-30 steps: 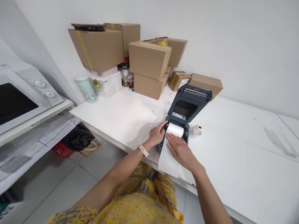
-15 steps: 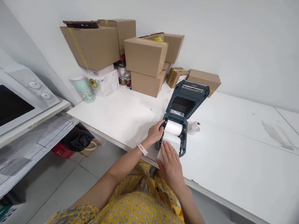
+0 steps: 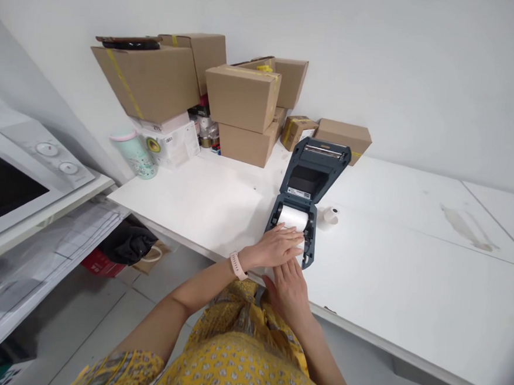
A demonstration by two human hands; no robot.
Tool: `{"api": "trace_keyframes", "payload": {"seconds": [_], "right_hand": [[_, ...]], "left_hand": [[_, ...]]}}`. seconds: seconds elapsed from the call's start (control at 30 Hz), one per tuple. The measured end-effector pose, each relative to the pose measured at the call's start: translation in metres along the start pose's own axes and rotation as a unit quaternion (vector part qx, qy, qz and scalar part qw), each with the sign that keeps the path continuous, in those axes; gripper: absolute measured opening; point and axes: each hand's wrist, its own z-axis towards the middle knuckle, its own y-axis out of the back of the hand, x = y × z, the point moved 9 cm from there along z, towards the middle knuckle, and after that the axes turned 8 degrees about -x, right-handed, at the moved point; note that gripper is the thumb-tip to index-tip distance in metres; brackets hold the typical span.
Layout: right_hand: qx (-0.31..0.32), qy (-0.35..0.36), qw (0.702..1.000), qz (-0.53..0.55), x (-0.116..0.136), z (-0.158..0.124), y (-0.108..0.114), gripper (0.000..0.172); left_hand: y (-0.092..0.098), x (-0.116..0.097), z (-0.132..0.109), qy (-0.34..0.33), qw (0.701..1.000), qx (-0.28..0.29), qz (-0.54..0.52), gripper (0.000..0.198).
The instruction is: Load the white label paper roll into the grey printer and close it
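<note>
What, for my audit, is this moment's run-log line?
left hand: over dark blue-grey plastic printer; right hand: beside left, nearer body; lid: raised; cylindrical white paper roll: inside printer

Bright, diffuse light; a soft shadow falls on the table [image 3: 388,266] left of the printer [image 3: 300,200]. Lower left, the floor [image 3: 95,298] is dim. Upper left, boxes [image 3: 154,82] lean with wide-angle distortion. Right corners darken; small print [image 3: 157,128] blurs.

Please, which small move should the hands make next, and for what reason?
Probably the left hand should slide off to the left. It lies across the front part of the open printer, under the raised lid, and hides part of the white paper. The right hand is just in front of it, so moving aside may help to see the paper.
</note>
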Motion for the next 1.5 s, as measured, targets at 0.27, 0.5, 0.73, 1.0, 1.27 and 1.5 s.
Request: {"api": "trace_keyframes", "payload": {"seconds": [0.27,0.5,0.73,1.0,1.27,1.5], "right_hand": [[0.014,-0.01,1.0,-0.003,0.007,0.0,-0.006,0.049],[-0.006,0.042,0.999,-0.007,0.001,-0.009,-0.002,0.045],[0.034,0.047,0.995,0.079,0.004,-0.004,0.02,0.047],[-0.119,-0.189,0.952,0.208,-0.125,0.081,0.126,0.035],[-0.132,-0.221,0.948,0.186,-0.213,0.225,0.092,0.072],[-0.204,-0.189,0.921,0.274,-0.191,0.205,0.106,0.056]], "left_hand": [[0.004,0.002,-0.009,-0.028,0.999,0.032,-0.01,0.044],[-0.002,-0.012,-0.014,-0.039,0.999,0.018,0.017,0.058],[0.008,-0.02,-0.033,-0.006,0.999,-0.024,0.031,0.052],[0.012,-0.023,-0.071,0.003,0.997,-0.05,0.051,0.047],[0.01,-0.021,-0.087,0.013,0.997,-0.067,0.047,0.041],[0.013,-0.021,-0.09,0.012,0.997,-0.062,0.045,0.038]]}}
